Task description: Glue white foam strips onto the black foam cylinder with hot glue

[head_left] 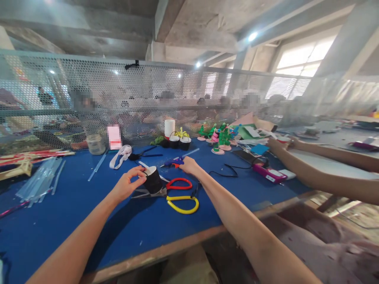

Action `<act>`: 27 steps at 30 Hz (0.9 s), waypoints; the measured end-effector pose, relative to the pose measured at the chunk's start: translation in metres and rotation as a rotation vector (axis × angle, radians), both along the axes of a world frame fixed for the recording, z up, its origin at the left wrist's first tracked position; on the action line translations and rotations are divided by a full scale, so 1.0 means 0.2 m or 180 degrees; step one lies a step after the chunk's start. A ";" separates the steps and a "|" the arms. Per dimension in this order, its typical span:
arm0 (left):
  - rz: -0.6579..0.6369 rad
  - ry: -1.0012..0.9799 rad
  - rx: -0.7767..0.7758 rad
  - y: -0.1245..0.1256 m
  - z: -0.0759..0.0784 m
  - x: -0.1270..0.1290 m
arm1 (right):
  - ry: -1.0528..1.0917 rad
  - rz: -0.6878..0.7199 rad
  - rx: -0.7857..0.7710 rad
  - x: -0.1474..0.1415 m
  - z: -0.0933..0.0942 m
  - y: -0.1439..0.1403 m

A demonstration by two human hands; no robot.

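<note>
My left hand (129, 184) pinches the rim of a small black-wrapped white cup (152, 182), which tilts toward me just above the table. Under and beside the cup lie open scissors (179, 201), one handle loop red and the other yellow. To the right, my right hand (190, 165) is closed round the grip of a blue glue gun (174, 161) whose nozzle points left toward the cup. A clear glue stick projects from its back end. Behind it stand similar black cups (184, 143) with thin black handles.
Clear glue sticks (40, 179) lie in a pile at left. A white ribbon roll (121, 156), a glass jar (96, 145) and green craft pieces (225, 138) line the back, before a perforated screen (142, 86). A co-worker's arms (322, 169) reach in at right, near a purple device (269, 173).
</note>
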State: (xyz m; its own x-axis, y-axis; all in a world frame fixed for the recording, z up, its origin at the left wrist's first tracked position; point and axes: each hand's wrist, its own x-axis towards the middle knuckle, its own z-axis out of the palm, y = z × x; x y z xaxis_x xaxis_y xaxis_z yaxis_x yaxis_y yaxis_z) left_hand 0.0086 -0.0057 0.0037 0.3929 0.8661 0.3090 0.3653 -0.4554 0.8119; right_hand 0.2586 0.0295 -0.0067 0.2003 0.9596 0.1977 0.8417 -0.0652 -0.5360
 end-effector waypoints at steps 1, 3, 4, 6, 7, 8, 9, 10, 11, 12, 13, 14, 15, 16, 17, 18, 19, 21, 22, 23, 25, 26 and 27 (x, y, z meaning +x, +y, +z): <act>-0.0021 0.0026 -0.0002 0.00 0.00 0.00 | 0.0162 -0.0022 0.0099 0.00 0.02 0.00; -0.0060 0.0049 0.0003 0.00 0.01 -0.01 | 0.0520 -0.0046 0.0363 0.01 0.07 -0.02; -0.0076 0.0045 0.0015 -0.01 0.01 -0.01 | 0.0696 -0.0019 0.0492 0.01 0.09 -0.04; -0.0086 0.0003 0.0062 -0.01 0.01 0.00 | 0.1024 0.0128 0.0646 0.00 0.13 -0.07; -0.0060 -0.0044 0.0088 -0.01 0.00 0.00 | 0.1155 0.0228 0.0662 -0.01 0.14 -0.09; -0.0014 -0.0100 0.0108 -0.01 -0.01 0.01 | 0.1284 0.0332 0.0656 -0.02 0.15 -0.12; 0.0043 -0.0155 0.0127 -0.01 -0.01 0.01 | 0.1421 0.0430 0.0650 -0.04 0.15 -0.14; 0.0109 -0.0208 0.0149 -0.01 -0.02 0.01 | 0.1567 0.0529 0.0653 -0.06 0.14 -0.16; 0.0176 -0.0257 0.0175 -0.01 -0.03 0.02 | 0.1774 0.0652 0.0675 -0.08 0.12 -0.18; 0.0242 -0.0300 0.0207 0.00 -0.04 0.02 | 0.1939 0.0777 0.0694 -0.10 0.11 -0.20; 0.0299 -0.0334 0.0238 0.00 -0.05 0.02 | 0.2063 0.0904 0.0700 -0.12 0.09 -0.21; 0.0352 -0.0362 0.0262 0.01 -0.06 0.02 | 0.2133 0.1012 0.0696 -0.13 0.08 -0.23; 0.0402 -0.0387 0.0271 0.02 -0.06 0.02 | 0.2123 0.1091 0.0673 -0.15 0.07 -0.24; 0.0446 -0.0408 0.0257 0.02 -0.07 0.02 | 0.2063 0.1149 0.0642 -0.16 0.06 -0.25; 0.0481 -0.0421 0.0221 0.03 -0.07 0.01 | 0.1974 0.1185 0.0632 -0.17 0.06 -0.27; 0.0501 -0.0424 0.0170 0.03 -0.07 0.01 | 0.1875 0.1210 0.0648 -0.18 0.06 -0.28; 0.0517 -0.0426 0.0117 0.03 -0.07 0.01 | 0.1786 0.1236 0.0689 -0.19 0.07 -0.30; 0.0559 -0.0439 0.0016 0.03 -0.07 0.01 | 0.1698 0.1303 0.0812 -0.20 0.08 -0.33; 0.0583 -0.0449 -0.0022 0.03 -0.07 0.01 | 0.1708 0.1344 0.0861 -0.21 0.08 -0.35; 0.0609 -0.0460 -0.0047 0.03 -0.07 0.01 | 0.1734 0.1393 0.0872 -0.22 0.08 -0.36; 0.0673 -0.0490 -0.0084 0.03 -0.07 0.02 | 0.1790 0.1481 0.0787 -0.23 0.08 -0.38; 0.0700 -0.0506 -0.0098 0.03 -0.07 0.02 | 0.1819 0.1508 0.0713 -0.23 0.08 -0.39; 0.0719 -0.0518 -0.0109 0.03 -0.07 0.02 | 0.1847 0.1523 0.0631 -0.23 0.08 -0.40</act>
